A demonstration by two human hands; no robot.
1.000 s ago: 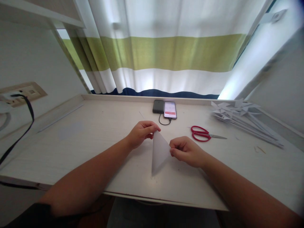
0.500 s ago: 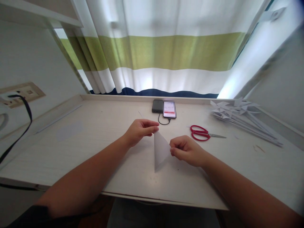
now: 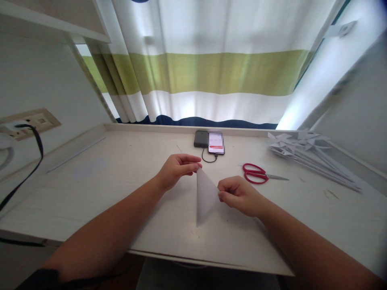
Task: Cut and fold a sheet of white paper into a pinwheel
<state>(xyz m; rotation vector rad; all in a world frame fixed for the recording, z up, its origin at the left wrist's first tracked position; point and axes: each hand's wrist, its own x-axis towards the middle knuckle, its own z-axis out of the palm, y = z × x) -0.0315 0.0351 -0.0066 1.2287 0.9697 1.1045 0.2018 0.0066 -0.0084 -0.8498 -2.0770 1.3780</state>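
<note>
A white sheet of paper (image 3: 206,196), folded into a triangle, is held between my two hands over the desk. With thumb and fingers pinched, my left hand (image 3: 180,170) grips its top corner. My right hand (image 3: 238,195) is curled shut on the right corner of the paper. The lower point of the triangle hangs toward the desk's front; whether it touches the surface I cannot tell. Just beyond my right hand lies a pair of red-handled scissors (image 3: 255,174), blades pointing right.
A phone (image 3: 216,143) joined by a short cable to a black power bank (image 3: 201,139) lies at the back of the white desk (image 3: 127,201). Several paper pinwheels on sticks (image 3: 298,147) are piled at right. A thin white stick (image 3: 75,155) lies at far left.
The whole view has shifted slightly, so things appear a little lower. Both hands keep the same hold on the folded paper.
</note>
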